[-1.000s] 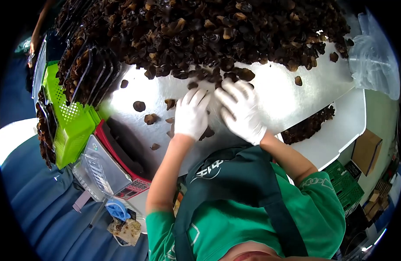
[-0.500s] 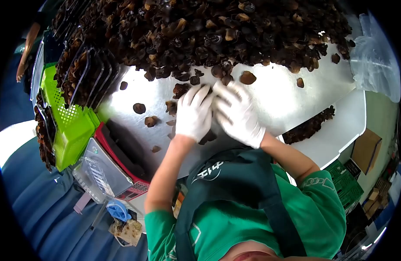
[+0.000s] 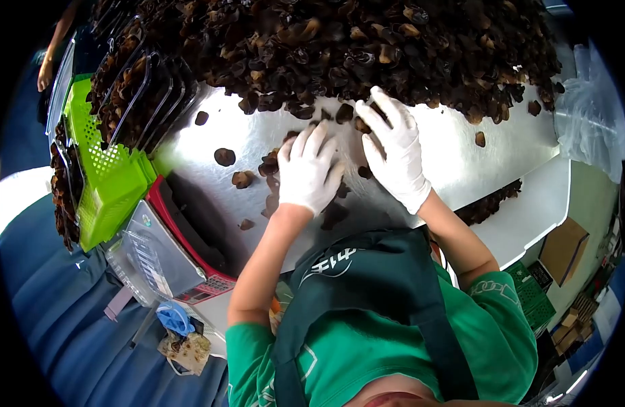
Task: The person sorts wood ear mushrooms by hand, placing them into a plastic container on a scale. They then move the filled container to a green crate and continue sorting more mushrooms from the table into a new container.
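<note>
Food-packing workroom, by the look of it. Metal table [image 3: 455, 149] is heaped with dark pieces [image 3: 373, 54]; clear trays [image 3: 156, 102] are filled with the same. Gloves [image 3: 305, 173] and apron [image 3: 366, 271] are worn. Keypad unit [image 3: 207, 288], green basket [image 3: 115, 200] and white tub [image 3: 546, 200] are set around; crate [image 3: 531, 297] and cardboard [image 3: 563, 252] are seen at right.

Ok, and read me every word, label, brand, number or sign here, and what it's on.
Nothing reads clearly.
Dark green fabric apron: white characters, too distorted.
Bright green fabric sleeve: outlined marks, too unclear.
Red rectangular keypad panel: markings too small.
Grey translucent panel: round mark, unreadable.
</note>
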A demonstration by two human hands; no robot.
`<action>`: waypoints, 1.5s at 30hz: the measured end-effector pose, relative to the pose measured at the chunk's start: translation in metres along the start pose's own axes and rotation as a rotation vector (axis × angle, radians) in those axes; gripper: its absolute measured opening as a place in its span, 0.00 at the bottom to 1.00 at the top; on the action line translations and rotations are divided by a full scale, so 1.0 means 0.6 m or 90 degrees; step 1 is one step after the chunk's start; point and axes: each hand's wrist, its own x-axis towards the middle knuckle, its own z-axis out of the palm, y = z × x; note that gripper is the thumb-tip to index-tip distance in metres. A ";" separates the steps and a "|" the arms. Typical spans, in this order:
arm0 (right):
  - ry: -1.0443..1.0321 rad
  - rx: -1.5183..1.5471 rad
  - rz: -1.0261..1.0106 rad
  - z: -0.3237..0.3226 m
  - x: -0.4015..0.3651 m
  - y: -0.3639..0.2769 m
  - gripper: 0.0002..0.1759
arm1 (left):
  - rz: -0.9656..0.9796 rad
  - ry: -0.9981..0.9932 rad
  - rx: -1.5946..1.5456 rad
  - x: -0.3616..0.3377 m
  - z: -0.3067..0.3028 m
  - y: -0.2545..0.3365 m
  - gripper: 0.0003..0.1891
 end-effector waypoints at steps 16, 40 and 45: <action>-0.078 -0.193 -0.091 0.063 0.076 -0.019 0.31 | -0.030 0.147 -0.019 0.058 -0.018 -0.084 0.25; -0.218 -0.165 -0.090 0.091 0.052 -0.084 0.32 | -0.140 0.190 -0.010 -0.035 -0.050 -0.129 0.28; -0.053 0.069 -0.147 0.032 0.062 -0.057 0.15 | -0.147 0.339 -0.058 0.017 -0.071 -0.115 0.22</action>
